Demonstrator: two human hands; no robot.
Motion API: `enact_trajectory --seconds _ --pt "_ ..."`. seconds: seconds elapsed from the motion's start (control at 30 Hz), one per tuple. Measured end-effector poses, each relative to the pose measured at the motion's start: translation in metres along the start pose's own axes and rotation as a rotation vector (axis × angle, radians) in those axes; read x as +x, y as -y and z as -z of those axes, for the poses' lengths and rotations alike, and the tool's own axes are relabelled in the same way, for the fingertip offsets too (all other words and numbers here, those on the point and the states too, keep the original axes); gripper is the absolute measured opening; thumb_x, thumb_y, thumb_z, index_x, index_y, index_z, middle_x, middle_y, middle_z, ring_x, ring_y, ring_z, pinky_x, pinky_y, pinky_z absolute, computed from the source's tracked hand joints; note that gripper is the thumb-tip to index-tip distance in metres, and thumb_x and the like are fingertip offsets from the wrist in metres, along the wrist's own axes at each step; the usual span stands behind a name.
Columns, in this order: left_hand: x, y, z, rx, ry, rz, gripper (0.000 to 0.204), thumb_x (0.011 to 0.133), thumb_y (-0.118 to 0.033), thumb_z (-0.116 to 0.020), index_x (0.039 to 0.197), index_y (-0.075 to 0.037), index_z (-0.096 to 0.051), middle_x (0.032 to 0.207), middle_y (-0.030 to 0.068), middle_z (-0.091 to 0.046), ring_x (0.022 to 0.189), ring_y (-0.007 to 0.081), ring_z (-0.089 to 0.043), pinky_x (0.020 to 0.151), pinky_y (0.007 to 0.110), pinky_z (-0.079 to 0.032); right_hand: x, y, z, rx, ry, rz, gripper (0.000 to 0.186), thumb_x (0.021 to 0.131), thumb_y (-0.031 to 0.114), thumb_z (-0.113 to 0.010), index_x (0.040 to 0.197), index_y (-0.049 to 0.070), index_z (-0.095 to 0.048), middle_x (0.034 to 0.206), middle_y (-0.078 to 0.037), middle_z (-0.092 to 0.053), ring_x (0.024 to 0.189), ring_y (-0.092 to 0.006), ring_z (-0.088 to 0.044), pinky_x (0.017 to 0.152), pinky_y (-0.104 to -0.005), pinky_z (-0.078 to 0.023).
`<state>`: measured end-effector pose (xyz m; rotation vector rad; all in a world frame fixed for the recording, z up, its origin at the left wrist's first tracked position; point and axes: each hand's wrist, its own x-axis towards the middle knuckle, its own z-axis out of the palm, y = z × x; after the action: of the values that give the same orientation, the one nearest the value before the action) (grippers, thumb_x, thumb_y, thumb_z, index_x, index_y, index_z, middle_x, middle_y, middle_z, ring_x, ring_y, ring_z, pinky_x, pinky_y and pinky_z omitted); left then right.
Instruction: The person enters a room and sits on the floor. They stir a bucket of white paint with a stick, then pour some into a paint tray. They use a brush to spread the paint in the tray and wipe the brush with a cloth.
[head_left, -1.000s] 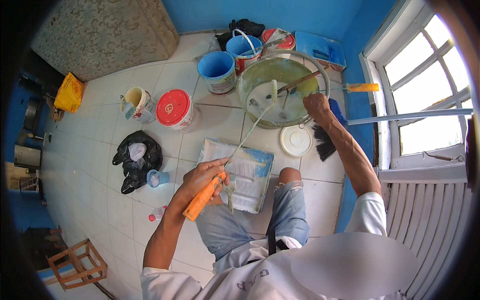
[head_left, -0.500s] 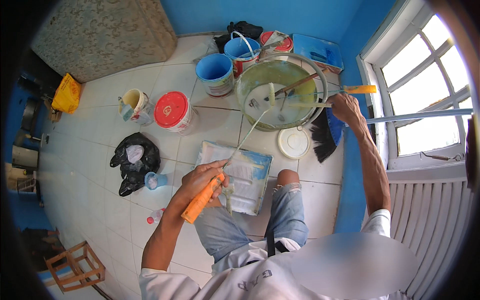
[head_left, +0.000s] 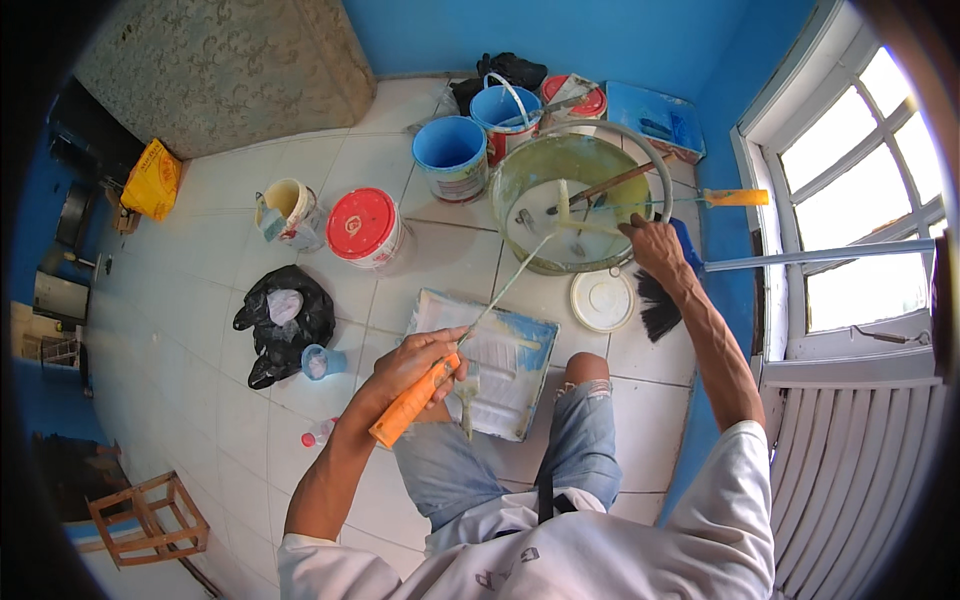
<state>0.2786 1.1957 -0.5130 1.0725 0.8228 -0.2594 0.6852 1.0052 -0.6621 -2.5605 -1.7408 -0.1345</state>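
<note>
My left hand (head_left: 420, 368) is wrapped round the orange handle (head_left: 408, 408) of a paint roller. Its thin metal rod reaches forward, and the narrow, pale, paint-coated head (head_left: 563, 205) is over the large greenish bucket (head_left: 515, 180). Whitish liquid lies inside that bucket. At the bucket's right rim, my right hand (head_left: 655, 248) is closed on a pale, paint-smeared flat stick (head_left: 600, 229), whose far end is close to the roller head. Below the roller rod, a paint tray (head_left: 535, 385) with blue and white stains rests on the tiles in front of my knees.
A wooden stick (head_left: 625, 183) and another roller with a yellow-orange handle (head_left: 738, 197) lean in the bucket. Around it are a white lid (head_left: 602, 300), a broom (head_left: 658, 308) and a blue-lined pail (head_left: 449, 145). Leftward stand a red-lidded tub (head_left: 360, 223) and a black plastic bag (head_left: 287, 325).
My right hand has moved slightly left and lower against the bucket, bringing the stick further over it. My left hand keeps its grip on the roller. The whole view has shifted a little.
</note>
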Motion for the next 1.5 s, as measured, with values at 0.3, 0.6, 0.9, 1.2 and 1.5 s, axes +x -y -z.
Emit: enact_trajectory --seconds 0.3,0.6,0.9,1.2,1.5 --pt "0.0 -0.01 -0.003 -0.082 0.036 0.035 0.054 0.101 -0.022 -0.052 0.147 0.002 -0.04 0.087 0.0086 -0.06 0.051 0.0073 -0.05 0.04 0.019 -0.042 0.001 -0.014 -0.001 0.003 -0.017 0.017 0.038 0.085 0.0 -0.059 0.121 0.009 -0.07 0.102 -0.013 -0.068 0.084 -0.0304 -0.071 0.071 -0.044 -0.057" --pt "0.051 0.019 -0.004 -1.262 0.55 0.035 0.047 0.105 -0.015 -0.043 0.139 0.015 -0.027 0.099 0.015 -0.053 0.067 0.0172 -0.055 0.048 0.028 -0.05 -0.029 0.008 0.047 0.275 -0.17 -0.279 0.032 0.093 0.005 -0.057 0.121 0.013 -0.069 0.098 -0.011 -0.066 0.086 -0.0349 -0.067 0.072 -0.0462 -0.053" --pt "0.043 -0.014 -0.048 -1.262 0.368 0.105 0.037 0.104 -0.012 -0.046 0.128 0.013 -0.035 0.092 0.0144 -0.057 0.07 0.0186 -0.058 0.054 0.028 -0.054 -0.049 0.006 0.069 0.344 -0.191 -0.359 0.033 0.092 0.005 -0.058 0.122 0.014 -0.069 0.096 -0.012 -0.063 0.088 -0.034 -0.065 0.076 -0.0447 -0.051" --pt "0.109 -0.104 -0.079 -0.872 0.199 -0.141 0.031 0.103 -0.019 -0.053 0.117 0.008 -0.051 0.101 0.0172 -0.061 0.085 0.0248 -0.068 0.072 0.032 -0.06 -0.056 0.009 0.083 0.525 -0.282 -0.39 0.034 0.092 0.004 -0.058 0.124 0.009 -0.068 0.101 -0.016 -0.067 0.09 -0.0349 -0.066 0.08 -0.0411 -0.051" --pt "0.118 -0.148 -0.111 0.26 0.125 -0.766 0.031 0.095 -0.021 -0.06 0.116 0.002 -0.058 0.096 0.0127 -0.065 0.085 0.0219 -0.07 0.077 0.035 -0.06 -0.067 0.009 0.078 0.714 -0.272 -0.486 0.031 0.095 0.01 -0.058 0.124 0.007 -0.068 0.11 -0.015 -0.068 0.096 -0.0334 -0.066 0.085 -0.0404 -0.051"
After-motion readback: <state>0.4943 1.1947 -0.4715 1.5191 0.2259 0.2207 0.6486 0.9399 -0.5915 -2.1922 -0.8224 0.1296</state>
